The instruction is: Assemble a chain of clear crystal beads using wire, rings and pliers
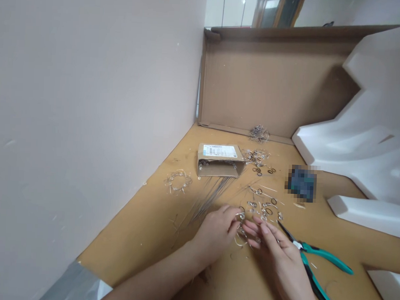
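Note:
In the head view my left hand (pixel 216 228) is closed, its thumb and fingers pinching a wire piece with clear beads (pixel 241 217) at the table's middle. Close by on the right, my right hand (pixel 275 244) has its fingers curled with the thumb pressed on them; what sits between them is too small to make out. Below the fingertips hangs a loop of thin wire. Just past both hands lie several dark rings (pixel 269 212) and small clear beads. Needle-nose pliers (pixel 326 257) with teal handles rest beside my right hand, jaws pointing at it.
A small open cardboard box (pixel 219 168) stands beyond my hands, with straight wires (pixel 214 195) in front. A beaded wire ring (pixel 178 181) lies left. Wire heaps (pixel 259 133) sit near the large cardboard panel (pixel 272 82). White foam pieces (pixel 369 215) line the right; a wall (pixel 89 96) bounds the left.

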Demonstrator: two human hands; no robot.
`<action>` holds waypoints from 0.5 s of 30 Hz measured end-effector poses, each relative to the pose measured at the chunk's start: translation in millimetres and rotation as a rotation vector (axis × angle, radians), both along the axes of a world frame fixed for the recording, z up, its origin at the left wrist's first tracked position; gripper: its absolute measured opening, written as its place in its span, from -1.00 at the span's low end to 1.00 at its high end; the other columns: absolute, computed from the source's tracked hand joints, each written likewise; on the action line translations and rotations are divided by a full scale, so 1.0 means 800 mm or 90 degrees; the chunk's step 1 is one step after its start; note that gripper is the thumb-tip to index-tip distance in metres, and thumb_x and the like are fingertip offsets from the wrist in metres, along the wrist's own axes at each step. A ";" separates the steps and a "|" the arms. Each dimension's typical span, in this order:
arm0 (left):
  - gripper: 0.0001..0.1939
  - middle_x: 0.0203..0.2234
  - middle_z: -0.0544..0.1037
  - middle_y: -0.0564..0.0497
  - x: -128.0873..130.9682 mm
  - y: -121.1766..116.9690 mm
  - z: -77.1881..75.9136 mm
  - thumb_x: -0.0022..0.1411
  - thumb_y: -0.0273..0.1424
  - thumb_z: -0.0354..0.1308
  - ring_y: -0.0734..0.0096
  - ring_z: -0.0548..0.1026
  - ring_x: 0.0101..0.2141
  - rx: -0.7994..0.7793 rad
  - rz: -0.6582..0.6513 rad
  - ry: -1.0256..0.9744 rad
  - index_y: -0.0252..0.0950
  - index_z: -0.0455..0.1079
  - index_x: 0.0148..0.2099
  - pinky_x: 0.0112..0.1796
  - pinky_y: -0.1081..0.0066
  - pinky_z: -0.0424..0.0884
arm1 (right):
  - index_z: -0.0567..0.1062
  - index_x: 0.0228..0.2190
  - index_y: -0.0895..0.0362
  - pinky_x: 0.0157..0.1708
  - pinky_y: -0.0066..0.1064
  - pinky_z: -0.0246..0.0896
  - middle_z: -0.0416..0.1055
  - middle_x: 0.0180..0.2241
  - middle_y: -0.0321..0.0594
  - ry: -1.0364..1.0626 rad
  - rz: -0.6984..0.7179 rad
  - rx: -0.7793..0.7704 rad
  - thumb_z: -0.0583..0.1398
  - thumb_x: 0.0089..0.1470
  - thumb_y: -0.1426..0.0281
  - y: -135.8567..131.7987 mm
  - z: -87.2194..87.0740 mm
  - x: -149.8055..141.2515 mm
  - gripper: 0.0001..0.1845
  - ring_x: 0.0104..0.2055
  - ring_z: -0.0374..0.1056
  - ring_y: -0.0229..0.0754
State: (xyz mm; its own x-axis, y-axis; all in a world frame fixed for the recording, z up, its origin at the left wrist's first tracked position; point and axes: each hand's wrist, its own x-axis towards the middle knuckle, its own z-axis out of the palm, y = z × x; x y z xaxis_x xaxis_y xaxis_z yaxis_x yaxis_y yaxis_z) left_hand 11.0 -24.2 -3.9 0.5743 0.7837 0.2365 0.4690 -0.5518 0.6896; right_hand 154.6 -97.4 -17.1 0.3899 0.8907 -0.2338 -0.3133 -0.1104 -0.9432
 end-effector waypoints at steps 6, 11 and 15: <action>-0.91 -0.53 0.44 0.10 -0.001 0.011 -0.005 0.15 -0.41 0.01 0.51 0.46 -0.52 -0.259 -0.006 -0.192 -0.29 0.31 -0.31 -0.45 0.54 0.32 | 0.55 -0.26 0.11 -0.32 -0.37 0.40 0.56 -0.25 -0.09 -0.020 -0.014 0.012 0.26 -0.09 0.15 0.001 -0.004 0.003 -0.63 -0.19 0.46 -0.05; -0.88 -0.58 0.45 0.13 -0.007 0.010 0.000 0.19 -0.39 -0.02 0.49 0.45 -0.53 -0.143 -0.007 -0.073 -0.27 0.29 -0.38 -0.45 0.52 0.27 | 0.54 -0.24 0.10 -0.28 -0.36 0.39 0.56 -0.27 -0.11 -0.052 -0.004 0.003 0.24 -0.06 0.13 0.000 -0.007 0.001 -0.62 -0.17 0.45 -0.05; -0.87 -0.52 0.52 0.12 -0.010 0.007 0.004 0.25 -0.38 -0.09 0.47 0.46 -0.46 -0.102 -0.030 -0.041 -0.24 0.25 -0.31 -0.40 0.51 0.27 | 0.52 -0.21 0.10 -0.11 -0.24 0.31 0.56 -0.26 -0.10 -0.079 0.009 -0.015 0.24 -0.08 0.10 -0.002 -0.004 0.002 -0.57 -0.16 0.45 -0.02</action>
